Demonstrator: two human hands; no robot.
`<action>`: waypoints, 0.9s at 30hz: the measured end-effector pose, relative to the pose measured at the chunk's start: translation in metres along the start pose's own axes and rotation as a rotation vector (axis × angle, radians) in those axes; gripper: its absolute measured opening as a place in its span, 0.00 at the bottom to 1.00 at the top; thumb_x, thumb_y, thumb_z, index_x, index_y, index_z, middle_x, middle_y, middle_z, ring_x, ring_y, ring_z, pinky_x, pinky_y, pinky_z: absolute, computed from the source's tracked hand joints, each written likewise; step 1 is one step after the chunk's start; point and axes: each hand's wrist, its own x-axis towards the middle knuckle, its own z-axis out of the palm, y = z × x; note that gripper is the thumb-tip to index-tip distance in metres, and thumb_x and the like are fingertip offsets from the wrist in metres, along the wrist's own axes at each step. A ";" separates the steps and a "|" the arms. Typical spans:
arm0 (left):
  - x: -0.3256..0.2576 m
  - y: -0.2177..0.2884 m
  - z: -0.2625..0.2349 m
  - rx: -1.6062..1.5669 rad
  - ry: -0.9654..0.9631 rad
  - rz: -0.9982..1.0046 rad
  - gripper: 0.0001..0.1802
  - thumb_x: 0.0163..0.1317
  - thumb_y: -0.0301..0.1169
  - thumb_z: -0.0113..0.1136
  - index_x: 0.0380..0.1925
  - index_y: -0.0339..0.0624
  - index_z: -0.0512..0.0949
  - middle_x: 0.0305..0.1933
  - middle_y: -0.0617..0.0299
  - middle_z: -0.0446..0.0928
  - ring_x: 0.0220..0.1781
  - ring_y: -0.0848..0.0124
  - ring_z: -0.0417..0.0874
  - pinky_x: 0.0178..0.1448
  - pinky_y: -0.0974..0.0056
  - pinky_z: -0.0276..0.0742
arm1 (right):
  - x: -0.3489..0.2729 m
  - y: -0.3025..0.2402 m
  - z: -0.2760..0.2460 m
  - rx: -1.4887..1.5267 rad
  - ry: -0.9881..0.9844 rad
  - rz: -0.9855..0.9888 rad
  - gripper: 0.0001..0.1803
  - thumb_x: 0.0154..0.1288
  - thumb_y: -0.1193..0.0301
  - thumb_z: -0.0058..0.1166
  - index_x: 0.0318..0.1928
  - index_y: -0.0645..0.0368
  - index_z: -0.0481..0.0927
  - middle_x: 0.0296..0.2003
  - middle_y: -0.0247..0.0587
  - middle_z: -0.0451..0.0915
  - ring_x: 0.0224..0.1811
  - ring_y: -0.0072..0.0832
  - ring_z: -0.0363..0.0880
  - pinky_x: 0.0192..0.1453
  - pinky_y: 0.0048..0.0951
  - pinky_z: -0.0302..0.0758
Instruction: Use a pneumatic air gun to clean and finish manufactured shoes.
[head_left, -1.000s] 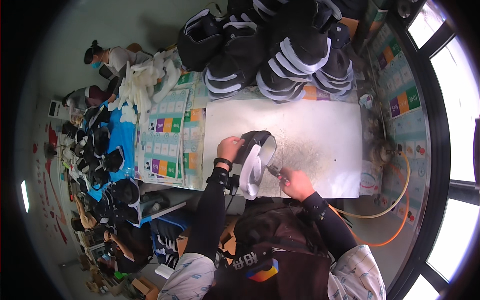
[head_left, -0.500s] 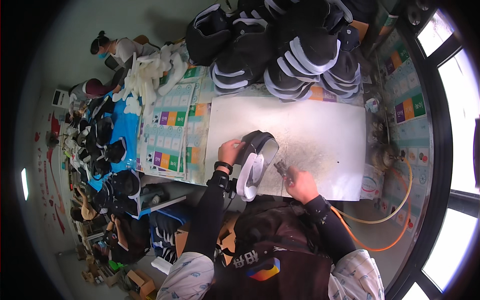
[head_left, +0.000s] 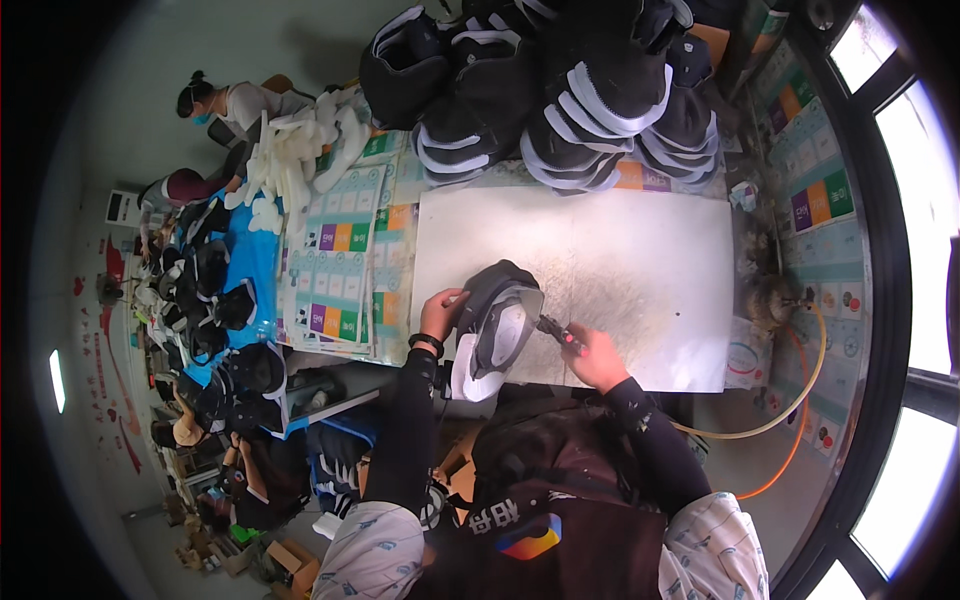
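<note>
My left hand point(head_left: 441, 314) grips the left side of a black shoe upper point(head_left: 495, 283) with a pale inside and a white edge band. The upper is held tilted over the front part of a white board point(head_left: 640, 260), and its white lower end point(head_left: 470, 378) hangs at the board's near edge. To the right, my right hand point(head_left: 600, 362) is closed around a small dark spray gun point(head_left: 556, 331). Its nozzle points at the open side of the upper, very close to it. The fingers behind the upper are partly hidden.
Stacked black uppers with white edges point(head_left: 590, 110) stand at the back of the table. White foam pieces point(head_left: 290, 150) lie at the back left. A yellow hose point(head_left: 815, 370) and an orange hose point(head_left: 790, 455) loop at the right. Co-workers sit on the left, one point(head_left: 245, 105) in a mask.
My left hand has shifted slightly left and turned the upper, so its inside faces the spray gun more. My right hand has moved the spray gun closer to the upper.
</note>
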 end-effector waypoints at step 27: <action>-0.018 0.004 -0.010 0.094 0.081 0.009 0.19 0.63 0.45 0.75 0.43 0.41 0.90 0.31 0.55 0.81 0.31 0.66 0.83 0.39 0.63 0.79 | -0.025 0.007 0.023 0.093 -0.019 0.034 0.17 0.57 0.67 0.61 0.45 0.62 0.84 0.35 0.64 0.83 0.44 0.62 0.82 0.48 0.50 0.80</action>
